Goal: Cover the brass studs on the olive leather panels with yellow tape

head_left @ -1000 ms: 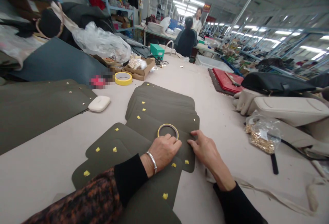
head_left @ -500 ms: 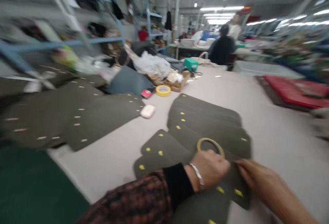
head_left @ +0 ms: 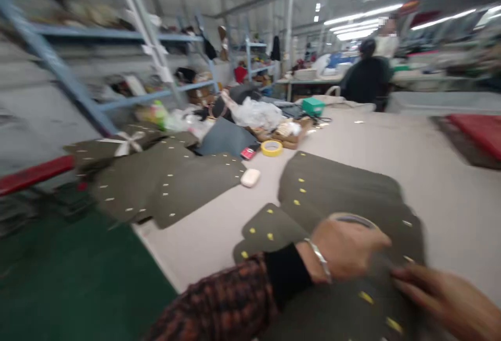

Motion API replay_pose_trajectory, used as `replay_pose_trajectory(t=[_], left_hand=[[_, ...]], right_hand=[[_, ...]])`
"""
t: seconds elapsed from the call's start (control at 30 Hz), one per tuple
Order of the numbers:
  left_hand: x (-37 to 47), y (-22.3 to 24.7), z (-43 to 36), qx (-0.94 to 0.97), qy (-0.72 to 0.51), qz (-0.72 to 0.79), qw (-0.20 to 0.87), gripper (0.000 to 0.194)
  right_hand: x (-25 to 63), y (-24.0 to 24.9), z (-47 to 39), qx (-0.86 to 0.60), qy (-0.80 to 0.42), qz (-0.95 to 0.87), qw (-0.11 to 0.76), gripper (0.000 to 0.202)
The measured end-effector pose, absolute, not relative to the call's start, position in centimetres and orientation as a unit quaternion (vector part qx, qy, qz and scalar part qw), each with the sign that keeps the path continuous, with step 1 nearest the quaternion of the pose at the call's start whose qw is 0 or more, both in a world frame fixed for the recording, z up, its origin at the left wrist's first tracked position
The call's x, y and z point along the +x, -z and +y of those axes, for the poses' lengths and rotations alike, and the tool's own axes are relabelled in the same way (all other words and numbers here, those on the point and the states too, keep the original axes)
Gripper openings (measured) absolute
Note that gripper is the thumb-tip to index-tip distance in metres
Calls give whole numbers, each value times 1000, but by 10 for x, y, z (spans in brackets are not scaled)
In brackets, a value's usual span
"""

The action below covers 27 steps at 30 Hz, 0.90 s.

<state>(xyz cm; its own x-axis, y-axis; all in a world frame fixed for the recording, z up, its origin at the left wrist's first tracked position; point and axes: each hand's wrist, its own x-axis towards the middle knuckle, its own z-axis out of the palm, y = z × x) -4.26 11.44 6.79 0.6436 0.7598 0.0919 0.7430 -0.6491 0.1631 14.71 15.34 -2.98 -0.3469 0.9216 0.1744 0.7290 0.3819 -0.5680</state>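
My left hand (head_left: 346, 247), with a silver bracelet and dark cuff, is closed round a yellowish roll of tape (head_left: 358, 219) above dark olive fabric pieces (head_left: 336, 184) marked with small yellow tabs. To its right, my right hand (head_left: 442, 289) has its thumb and fingers pressed together at the fabric, near a pale tab; what lies between its fingertips is blurred. Further left lie more olive pieces (head_left: 195, 184) with pale tabs. Between the two groups are a whitish oval block (head_left: 250, 177) and a yellow tape roll (head_left: 271, 147).
At the back are a plastic bag (head_left: 258, 113), a green box (head_left: 312, 106) and a cardboard tray. Red folded material (head_left: 477, 131) lies at right. Blue shelves (head_left: 129, 100) stand left. Two people (head_left: 366, 77) are beyond the table (head_left: 203, 231).
The view has swung left, so the table things appear further right. My left hand still holds the tape roll, and my right hand stays beside it at the fabric.
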Motion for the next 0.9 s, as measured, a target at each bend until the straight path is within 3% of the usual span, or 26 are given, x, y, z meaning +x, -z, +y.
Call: replay_pose_trajectory(t=[0.07, 0.13, 0.23, 0.4, 0.6, 0.77, 0.9], left_hand=[[-43, -58, 119, 880, -213, 410, 107, 32], [-43, -48, 123, 845, -320, 398, 159, 45], [-41, -41, 120, 838, -332, 389, 188, 52], [-34, -36, 111, 852, -301, 402, 148, 54], [-29, -27, 112, 867, -286, 392, 109, 46], [-26, -33, 114, 869, -264, 406, 99, 18], [-23, -40, 120, 874, -239, 417, 72, 9]], right_hand=[[186, 5, 132, -555, -232, -769, 216, 27], [196, -16, 116, -579, -260, -720, 281, 30], [181, -31, 107, -540, -244, -721, 359, 25], [158, -37, 99, -405, -153, -807, 402, 20], [153, -32, 101, -388, -75, -829, 396, 13], [152, -28, 104, -413, -3, -822, 392, 13], [150, -31, 103, -438, 15, -805, 399, 12]])
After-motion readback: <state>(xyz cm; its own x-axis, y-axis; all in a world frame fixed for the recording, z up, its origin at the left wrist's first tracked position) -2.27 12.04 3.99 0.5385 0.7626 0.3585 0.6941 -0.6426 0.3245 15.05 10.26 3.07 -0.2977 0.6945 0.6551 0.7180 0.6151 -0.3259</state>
